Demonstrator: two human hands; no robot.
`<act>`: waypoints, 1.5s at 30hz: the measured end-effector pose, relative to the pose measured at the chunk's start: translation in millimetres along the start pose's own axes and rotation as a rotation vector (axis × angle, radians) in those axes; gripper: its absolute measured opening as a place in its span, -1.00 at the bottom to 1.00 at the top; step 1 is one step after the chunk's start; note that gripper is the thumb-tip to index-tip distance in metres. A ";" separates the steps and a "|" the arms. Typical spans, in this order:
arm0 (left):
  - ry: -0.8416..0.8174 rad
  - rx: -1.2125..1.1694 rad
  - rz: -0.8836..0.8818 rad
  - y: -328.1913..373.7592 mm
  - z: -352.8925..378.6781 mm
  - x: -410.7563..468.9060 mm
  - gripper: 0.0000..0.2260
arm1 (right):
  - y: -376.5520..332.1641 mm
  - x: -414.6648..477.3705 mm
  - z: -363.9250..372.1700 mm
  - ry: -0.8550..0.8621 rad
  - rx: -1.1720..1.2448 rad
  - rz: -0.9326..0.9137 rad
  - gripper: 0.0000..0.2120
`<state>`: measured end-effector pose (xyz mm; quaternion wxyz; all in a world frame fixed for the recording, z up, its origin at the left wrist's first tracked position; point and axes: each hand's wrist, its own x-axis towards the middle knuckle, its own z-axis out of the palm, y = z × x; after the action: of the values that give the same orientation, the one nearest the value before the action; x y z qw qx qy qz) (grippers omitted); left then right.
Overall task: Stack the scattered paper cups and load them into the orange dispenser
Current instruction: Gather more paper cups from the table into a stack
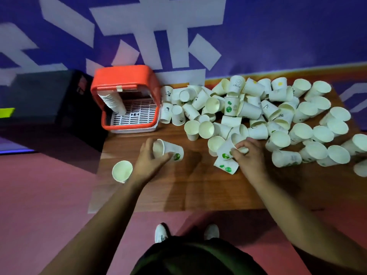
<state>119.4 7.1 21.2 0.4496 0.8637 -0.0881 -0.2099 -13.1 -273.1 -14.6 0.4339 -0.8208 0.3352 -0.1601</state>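
Note:
A big heap of white paper cups [258, 114] covers the right and far part of the wooden table [198, 185]. The orange dispenser [127, 96] stands at the table's far left, with a stack of cups [113, 102] inside on its left side. My left hand [151, 161] grips a cup lying on its side [170, 150], mouth toward the left. My right hand [248, 153] pinches the rim of a green-printed cup [226, 151] at the heap's near edge. One cup [122, 171] stands alone near the table's left edge.
A dark box [45, 100] sits left of the dispenser. Behind the table rises a purple wall with white shapes [158, 32]. The floor is pink [39, 205]; my shoes [186, 232] show below the table's near edge.

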 end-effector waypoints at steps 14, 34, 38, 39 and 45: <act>0.039 0.468 0.118 -121.7 -113.2 -5.5 -0.36 | -134.3 -45.7 141.9 -0.233 0.083 -0.101 -0.81; -0.364 -0.097 0.135 -203.3 -95.3 22.9 -0.27 | -184.4 -84.5 195.6 -0.264 0.224 0.084 -0.56; -0.345 -0.104 0.135 -193.1 -92.2 26.5 -0.25 | -176.1 -88.3 195.3 -0.401 0.151 0.025 -0.40; -0.335 -0.108 0.120 -189.2 -92.9 28.3 -0.27 | -173.4 -87.8 194.5 -0.418 0.099 -0.001 -0.36; -0.410 -0.199 0.151 -145.5 -96.7 32.7 -0.44 | -167.8 -69.0 177.6 -0.489 -0.029 -0.013 -0.38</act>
<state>186.1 151.9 -57.4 0.5198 0.7454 -0.2209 -0.3540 104.3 -51.1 23.2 0.4892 -0.8435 0.2172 0.0456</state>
